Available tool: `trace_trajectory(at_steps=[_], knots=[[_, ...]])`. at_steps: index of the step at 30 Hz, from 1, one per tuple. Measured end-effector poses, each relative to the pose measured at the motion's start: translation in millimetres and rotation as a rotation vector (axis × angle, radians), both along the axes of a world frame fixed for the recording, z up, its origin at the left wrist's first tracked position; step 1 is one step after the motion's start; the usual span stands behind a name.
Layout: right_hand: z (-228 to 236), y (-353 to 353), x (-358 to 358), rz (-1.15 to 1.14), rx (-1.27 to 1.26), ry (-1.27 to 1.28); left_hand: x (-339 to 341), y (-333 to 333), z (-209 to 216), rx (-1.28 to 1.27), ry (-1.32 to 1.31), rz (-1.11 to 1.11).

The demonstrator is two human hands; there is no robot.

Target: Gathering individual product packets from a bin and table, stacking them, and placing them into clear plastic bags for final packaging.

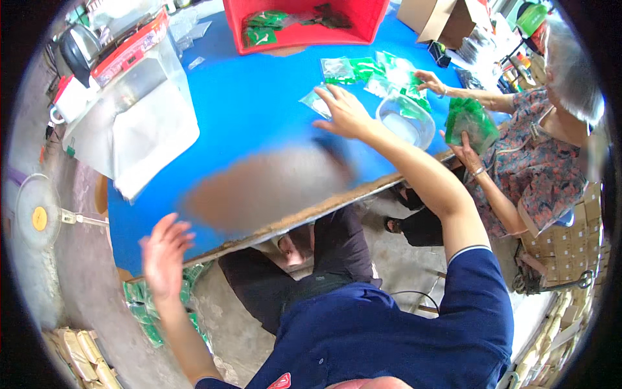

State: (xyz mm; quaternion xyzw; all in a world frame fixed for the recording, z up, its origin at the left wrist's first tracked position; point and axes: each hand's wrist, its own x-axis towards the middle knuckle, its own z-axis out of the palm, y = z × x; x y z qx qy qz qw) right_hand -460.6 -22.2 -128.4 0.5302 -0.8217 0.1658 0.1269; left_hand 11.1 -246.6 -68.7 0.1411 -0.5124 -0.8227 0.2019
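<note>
Left hand (165, 253) (empty), right hand (343, 111) on clear packet (316, 102)

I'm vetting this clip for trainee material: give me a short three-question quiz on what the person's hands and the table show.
1. True or false: the right hand rests on a clear packet on the blue table.
2. What does the left hand hold?
3. The red bin contains: A) green packets, B) bottles, C) tools.

Key: 1 true; 2 nothing, it hangs open at the table's near edge; 3 A.
</note>
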Motion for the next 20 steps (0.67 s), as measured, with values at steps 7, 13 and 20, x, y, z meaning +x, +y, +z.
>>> trace_trajectory(at_steps=[7,13,20], knots=[[-27,-37,-163,-0.067,0.59,-0.058,-216,-28,-59,-0.896,-0.35,-0.083],[33,-70,-290,-0.201,0.443,-0.295,-344,-89,-81,-1.279,-0.24,-0.055],[-14,-172,-431,-0.505,-0.154,-0.405,-437,-117,-113,-1.5,-0.47,0.138]])
